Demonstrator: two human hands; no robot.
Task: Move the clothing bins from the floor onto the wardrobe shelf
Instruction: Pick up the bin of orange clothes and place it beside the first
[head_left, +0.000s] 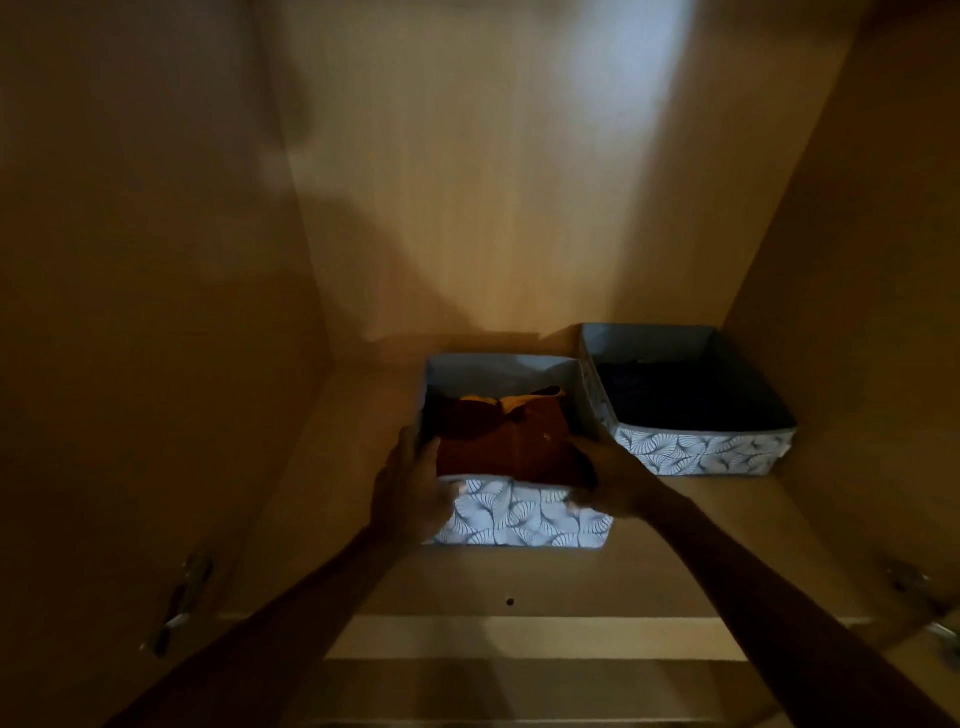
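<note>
Hands: we are gripping the leaf-patterned fabric bin of rust-brown clothes with left hand and right hand | Risk: soft walls buckling, snagging the neighbouring patterned bin

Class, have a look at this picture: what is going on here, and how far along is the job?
A person is placing a leaf-patterned bin holding brown and mustard clothes on the wardrobe shelf. The left hand and right hand each grip a front corner of it. It rests on the shelf, left of and nearer than a second matching bin with dark contents, which stands in the right back corner. No floor is in view, so whether more bins remain cannot be told.
</note>
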